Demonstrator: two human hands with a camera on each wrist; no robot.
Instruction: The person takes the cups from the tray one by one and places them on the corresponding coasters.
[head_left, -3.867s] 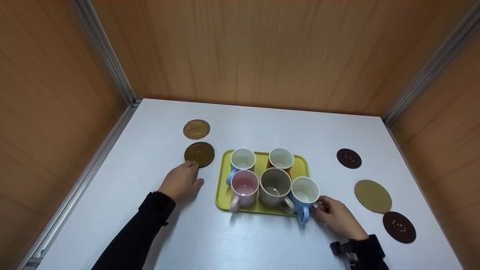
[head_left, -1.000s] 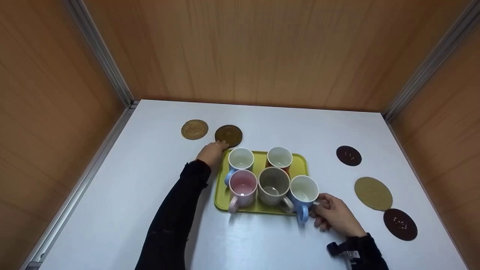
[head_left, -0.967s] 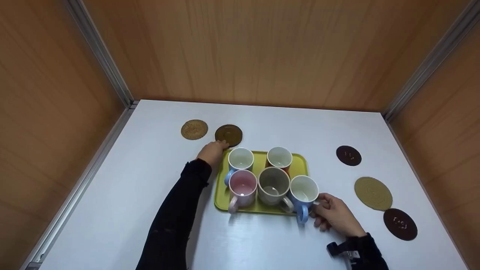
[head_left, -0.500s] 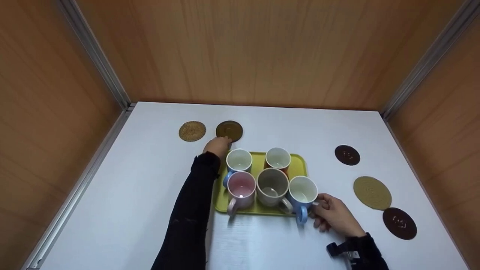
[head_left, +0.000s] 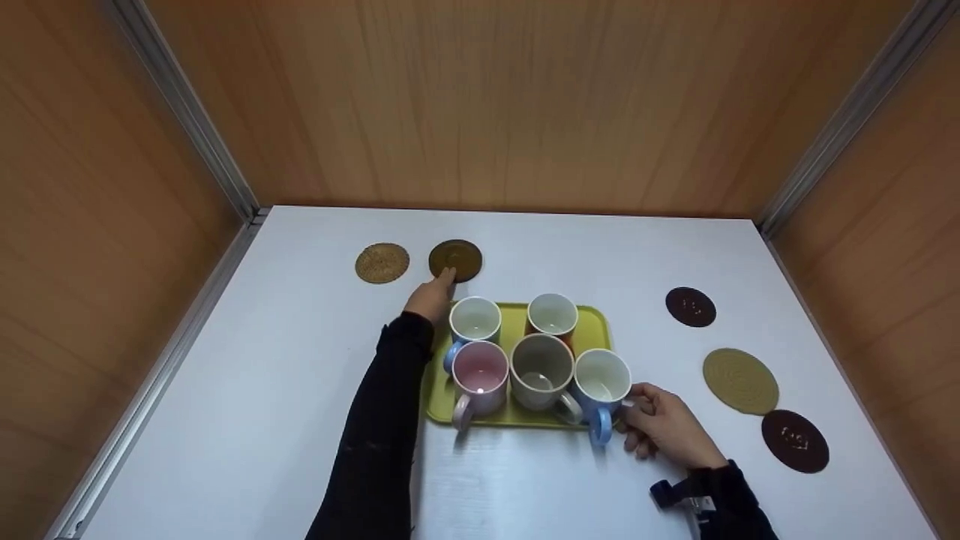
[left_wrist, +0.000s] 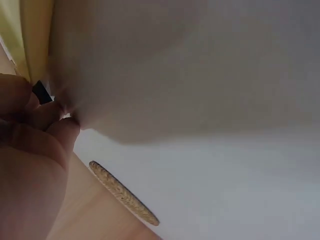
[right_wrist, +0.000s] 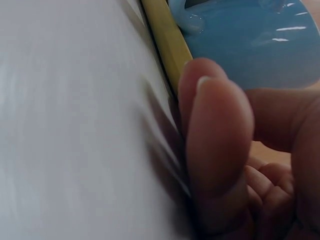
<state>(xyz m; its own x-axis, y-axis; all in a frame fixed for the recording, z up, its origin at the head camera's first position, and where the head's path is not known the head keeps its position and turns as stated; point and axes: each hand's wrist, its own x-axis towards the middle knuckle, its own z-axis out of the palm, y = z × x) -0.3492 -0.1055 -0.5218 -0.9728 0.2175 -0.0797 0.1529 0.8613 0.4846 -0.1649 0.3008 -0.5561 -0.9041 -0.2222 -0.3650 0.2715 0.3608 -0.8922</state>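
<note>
My left hand (head_left: 430,298) touches brown coaster (head_left: 456,253), toward far edge of tabletop (head_left: 300,337); pinched or not, can't tell. My right hand (head_left: 664,426) pinches near-right corner of yellow tray (head_left: 595,327), likely steadying mugs (head_left: 541,371).

Brn coaster (head_left: 463,256) nr ylw tray (head_left: 514,319)

Head view: illumination is moderate and even. Pale glare lies on the near tabletop (head_left: 472,487); a soft shadow falls beside the left sleeve (head_left: 375,435). The corner posts (head_left: 188,105) splay outward. Left wrist view: dim, with a broad, soft-edged shadow. Right wrist view: fingers (right_wrist: 220,135) cast blurred shadows; small highlights mark the mug (right_wrist: 240,50).
</note>
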